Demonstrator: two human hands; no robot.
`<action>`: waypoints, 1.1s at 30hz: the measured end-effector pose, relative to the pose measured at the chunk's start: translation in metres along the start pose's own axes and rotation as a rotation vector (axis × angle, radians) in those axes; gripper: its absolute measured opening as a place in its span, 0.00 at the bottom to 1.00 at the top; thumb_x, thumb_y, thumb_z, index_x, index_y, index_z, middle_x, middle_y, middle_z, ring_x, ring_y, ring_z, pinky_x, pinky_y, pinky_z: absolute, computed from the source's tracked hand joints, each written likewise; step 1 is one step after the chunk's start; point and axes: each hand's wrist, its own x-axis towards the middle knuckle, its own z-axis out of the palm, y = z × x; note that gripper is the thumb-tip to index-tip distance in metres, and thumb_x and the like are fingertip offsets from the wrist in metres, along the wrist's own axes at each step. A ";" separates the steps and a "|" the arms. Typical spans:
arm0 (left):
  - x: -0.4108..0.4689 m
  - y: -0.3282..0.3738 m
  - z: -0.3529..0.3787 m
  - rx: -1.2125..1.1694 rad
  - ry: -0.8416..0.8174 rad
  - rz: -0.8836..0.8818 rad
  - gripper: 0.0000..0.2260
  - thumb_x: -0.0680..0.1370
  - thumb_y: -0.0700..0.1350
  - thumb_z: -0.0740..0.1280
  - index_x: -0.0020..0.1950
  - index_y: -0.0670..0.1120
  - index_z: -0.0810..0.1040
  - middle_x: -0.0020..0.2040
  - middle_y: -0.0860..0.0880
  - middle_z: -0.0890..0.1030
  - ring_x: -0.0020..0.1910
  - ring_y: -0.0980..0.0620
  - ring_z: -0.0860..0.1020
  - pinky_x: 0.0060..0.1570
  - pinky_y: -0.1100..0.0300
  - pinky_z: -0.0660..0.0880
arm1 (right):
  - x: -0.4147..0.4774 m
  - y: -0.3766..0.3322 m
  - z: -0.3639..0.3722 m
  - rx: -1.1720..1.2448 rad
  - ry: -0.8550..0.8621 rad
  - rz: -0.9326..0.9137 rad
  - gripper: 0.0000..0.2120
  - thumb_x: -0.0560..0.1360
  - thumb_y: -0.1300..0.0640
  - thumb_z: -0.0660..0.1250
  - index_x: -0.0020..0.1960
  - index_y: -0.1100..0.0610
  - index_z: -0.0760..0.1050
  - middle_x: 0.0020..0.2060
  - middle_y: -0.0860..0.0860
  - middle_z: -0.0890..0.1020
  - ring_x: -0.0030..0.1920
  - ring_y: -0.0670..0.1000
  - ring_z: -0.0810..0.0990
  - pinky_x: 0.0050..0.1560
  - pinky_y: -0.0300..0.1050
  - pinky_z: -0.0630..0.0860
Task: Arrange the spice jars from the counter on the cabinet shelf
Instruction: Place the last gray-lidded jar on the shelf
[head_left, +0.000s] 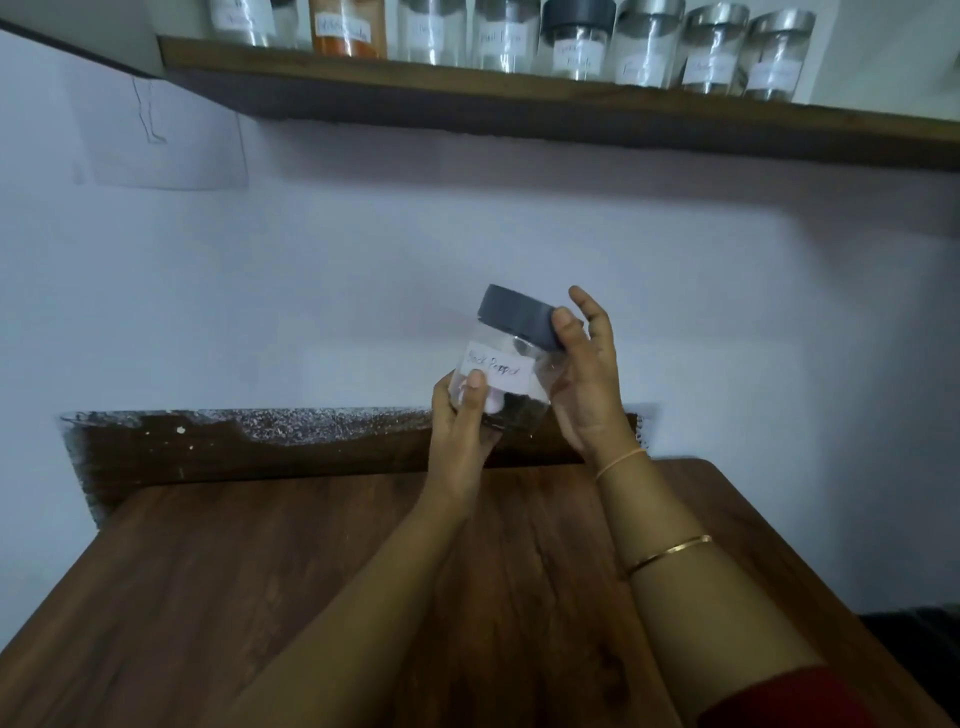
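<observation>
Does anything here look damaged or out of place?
Yes. Just above the counter, the wall has a ragged dark strip where paint looks chipped away. The black pepper jar is tilted, held between the left hand and right hand. The shelf jars stand upright.

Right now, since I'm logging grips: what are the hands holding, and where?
The black pepper jar: left hand grips its base, right hand its dark lid.

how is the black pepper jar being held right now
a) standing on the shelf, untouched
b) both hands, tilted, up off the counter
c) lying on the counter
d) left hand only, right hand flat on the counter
b: the left hand grips the base of the black pepper jar and the right hand pinches its lid end, holding it tilted above the counter.
</observation>
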 end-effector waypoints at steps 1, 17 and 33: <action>0.001 0.005 0.004 0.021 -0.010 0.035 0.30 0.72 0.61 0.65 0.67 0.44 0.65 0.59 0.44 0.77 0.55 0.50 0.79 0.54 0.52 0.78 | 0.002 -0.007 0.006 0.022 -0.006 -0.009 0.25 0.69 0.50 0.69 0.65 0.51 0.67 0.44 0.47 0.81 0.44 0.45 0.82 0.42 0.41 0.79; -0.017 0.064 0.051 0.334 0.083 0.471 0.27 0.65 0.61 0.69 0.59 0.58 0.63 0.58 0.52 0.76 0.53 0.59 0.78 0.46 0.62 0.79 | 0.010 -0.077 0.048 0.175 -0.310 -0.003 0.40 0.55 0.35 0.75 0.60 0.56 0.73 0.51 0.57 0.82 0.49 0.58 0.82 0.54 0.55 0.77; -0.021 0.059 0.083 0.413 0.067 0.543 0.27 0.65 0.64 0.68 0.58 0.62 0.61 0.60 0.53 0.75 0.57 0.57 0.77 0.46 0.62 0.80 | 0.011 -0.101 0.021 0.178 -0.277 -0.062 0.38 0.55 0.36 0.76 0.59 0.54 0.76 0.50 0.55 0.83 0.48 0.57 0.83 0.48 0.51 0.81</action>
